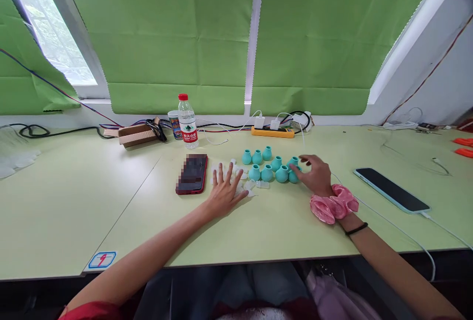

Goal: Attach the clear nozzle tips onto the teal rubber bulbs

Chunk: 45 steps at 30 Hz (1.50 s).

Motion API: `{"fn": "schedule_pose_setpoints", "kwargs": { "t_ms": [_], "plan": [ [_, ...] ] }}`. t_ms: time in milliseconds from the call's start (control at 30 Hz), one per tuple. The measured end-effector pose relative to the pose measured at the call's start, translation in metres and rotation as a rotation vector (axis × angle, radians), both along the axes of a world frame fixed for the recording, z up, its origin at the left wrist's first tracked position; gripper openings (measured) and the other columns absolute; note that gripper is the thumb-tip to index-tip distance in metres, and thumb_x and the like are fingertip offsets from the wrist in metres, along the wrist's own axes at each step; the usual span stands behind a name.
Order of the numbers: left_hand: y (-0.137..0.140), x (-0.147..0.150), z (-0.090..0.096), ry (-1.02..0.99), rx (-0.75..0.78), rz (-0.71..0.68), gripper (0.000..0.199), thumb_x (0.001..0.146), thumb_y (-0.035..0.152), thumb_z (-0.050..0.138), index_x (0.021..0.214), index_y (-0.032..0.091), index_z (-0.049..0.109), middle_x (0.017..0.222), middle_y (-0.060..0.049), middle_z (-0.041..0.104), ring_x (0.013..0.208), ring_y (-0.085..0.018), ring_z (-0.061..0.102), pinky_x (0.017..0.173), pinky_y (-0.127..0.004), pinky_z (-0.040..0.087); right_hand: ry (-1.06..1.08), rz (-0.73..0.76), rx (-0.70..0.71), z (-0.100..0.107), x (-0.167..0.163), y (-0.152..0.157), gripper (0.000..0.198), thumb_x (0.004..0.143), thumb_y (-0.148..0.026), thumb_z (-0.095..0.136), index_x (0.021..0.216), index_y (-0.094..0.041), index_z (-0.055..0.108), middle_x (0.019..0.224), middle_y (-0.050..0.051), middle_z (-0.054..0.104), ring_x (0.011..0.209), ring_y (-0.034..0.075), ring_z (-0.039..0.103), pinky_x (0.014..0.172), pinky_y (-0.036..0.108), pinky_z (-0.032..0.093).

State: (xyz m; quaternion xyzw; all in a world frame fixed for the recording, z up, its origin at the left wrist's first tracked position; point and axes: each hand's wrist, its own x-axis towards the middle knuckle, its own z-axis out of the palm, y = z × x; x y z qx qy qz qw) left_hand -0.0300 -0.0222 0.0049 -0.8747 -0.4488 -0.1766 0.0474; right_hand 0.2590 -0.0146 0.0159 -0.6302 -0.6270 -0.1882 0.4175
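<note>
Several small turquoise, pear-shaped pots with open necks stand grouped on the pale table. My right hand, with a pink scrunchie at its wrist, is at the right end of the group. Its thumb and fingers are apart around the rightmost pots; whether they touch one I cannot tell. My left hand lies with spread fingers over a scatter of small translucent plastic pieces, hiding some of them. It grips nothing.
Left of my left hand lies a red-edged phone. A charging phone is at the right, its white cable crossing the table. Behind stand a water bottle, a cup, an open cardboard box and a yellow power strip.
</note>
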Motion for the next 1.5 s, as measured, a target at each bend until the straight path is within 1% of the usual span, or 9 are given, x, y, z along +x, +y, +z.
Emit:
{"fn": "schedule_pose_setpoints", "kwargs": {
  "t_ms": [133, 233, 333, 600, 933, 1133, 1333, 1400, 1500],
  "plan": [
    [0.005, -0.001, -0.005, -0.012, -0.043, 0.07, 0.057, 0.08, 0.054, 0.023, 0.129, 0.025, 0.022, 0.136, -0.012, 0.013, 0.121, -0.04, 0.003, 0.089, -0.061, 0.011, -0.098, 0.255, 0.266, 0.007, -0.031, -0.016, 0.037, 0.069, -0.032, 0.053, 0.101, -0.016, 0.047, 0.103, 0.013, 0.05, 0.099, 0.026, 0.045, 0.082, 0.043, 0.036],
    [0.008, -0.003, -0.007, 0.005, -0.062, 0.058, 0.054, 0.08, 0.052, 0.023, 0.128, 0.026, 0.024, 0.136, -0.012, 0.016, 0.121, -0.04, 0.011, 0.089, -0.062, 0.012, -0.292, 0.585, 0.114, 0.008, -0.074, -0.026, 0.037, 0.074, -0.025, 0.049, 0.109, -0.017, 0.043, 0.119, 0.015, 0.039, 0.113, 0.026, 0.034, 0.089, 0.043, 0.034],
    [0.008, -0.004, -0.006, 0.038, -0.074, 0.042, 0.052, 0.082, 0.045, 0.027, 0.128, 0.022, 0.023, 0.136, -0.013, 0.014, 0.122, -0.037, 0.011, 0.09, -0.061, 0.012, -0.418, 0.739, -0.06, 0.004, -0.118, -0.024, 0.041, 0.077, -0.028, 0.043, 0.116, -0.016, 0.038, 0.132, 0.013, 0.023, 0.122, 0.027, 0.02, 0.094, 0.047, 0.028],
    [0.013, -0.01, -0.001, 0.049, -0.11, -0.002, 0.051, 0.078, 0.014, 0.027, 0.128, 0.01, 0.021, 0.134, -0.014, 0.022, 0.124, -0.024, 0.015, 0.098, -0.049, 0.016, -0.229, 0.696, -0.351, -0.01, -0.162, 0.007, 0.052, 0.084, -0.041, 0.029, 0.127, -0.012, 0.026, 0.127, 0.014, 0.035, 0.12, 0.022, 0.027, 0.096, 0.044, 0.028],
    [0.032, -0.02, 0.008, -0.169, -0.097, -0.057, 0.035, 0.078, 0.01, 0.032, 0.111, 0.01, 0.046, 0.105, -0.013, 0.056, 0.094, -0.019, 0.055, 0.08, -0.031, 0.043, -0.357, 0.766, -0.275, -0.017, -0.14, -0.015, 0.031, 0.083, -0.022, 0.035, 0.109, -0.011, 0.049, 0.111, 0.012, 0.053, 0.119, 0.022, 0.03, 0.096, 0.042, 0.032],
    [0.029, -0.02, 0.015, -0.24, -0.074, -0.165, 0.026, 0.075, 0.01, 0.039, 0.092, 0.015, 0.058, 0.096, -0.007, 0.061, 0.089, -0.016, 0.055, 0.08, -0.027, 0.042, -0.289, 0.716, -0.229, -0.017, -0.132, -0.017, 0.028, 0.078, -0.021, 0.042, 0.104, -0.013, 0.05, 0.107, 0.012, 0.055, 0.107, 0.021, 0.045, 0.087, 0.04, 0.041],
    [0.028, -0.029, 0.034, -0.285, 0.057, -0.036, 0.015, 0.072, 0.021, 0.046, 0.072, 0.015, 0.06, 0.066, -0.004, 0.06, 0.068, -0.014, 0.052, 0.063, -0.024, 0.041, -0.306, 0.723, -0.214, -0.011, -0.133, -0.02, 0.025, 0.07, -0.019, 0.049, 0.093, -0.013, 0.054, 0.097, 0.011, 0.056, 0.098, 0.024, 0.045, 0.079, 0.041, 0.042],
    [0.028, -0.035, 0.043, -0.282, -0.04, -0.051, 0.013, 0.069, 0.022, 0.048, 0.067, 0.014, 0.059, 0.054, 0.0, 0.056, 0.053, -0.01, 0.048, 0.054, -0.021, 0.038, -0.295, 0.724, -0.211, -0.007, -0.133, -0.023, 0.024, 0.065, -0.016, 0.05, 0.088, -0.014, 0.055, 0.095, 0.011, 0.055, 0.094, 0.024, 0.044, 0.077, 0.041, 0.041],
    [0.028, -0.042, 0.051, -0.2, -0.398, -0.214, 0.012, 0.064, 0.021, 0.05, 0.062, 0.014, 0.06, 0.046, 0.002, 0.053, 0.041, -0.007, 0.044, 0.045, -0.018, 0.033, -0.293, 0.725, -0.222, 0.0, -0.134, -0.028, 0.023, 0.057, -0.011, 0.05, 0.079, -0.015, 0.055, 0.089, 0.009, 0.054, 0.089, 0.023, 0.044, 0.075, 0.04, 0.039]
  ]
}}
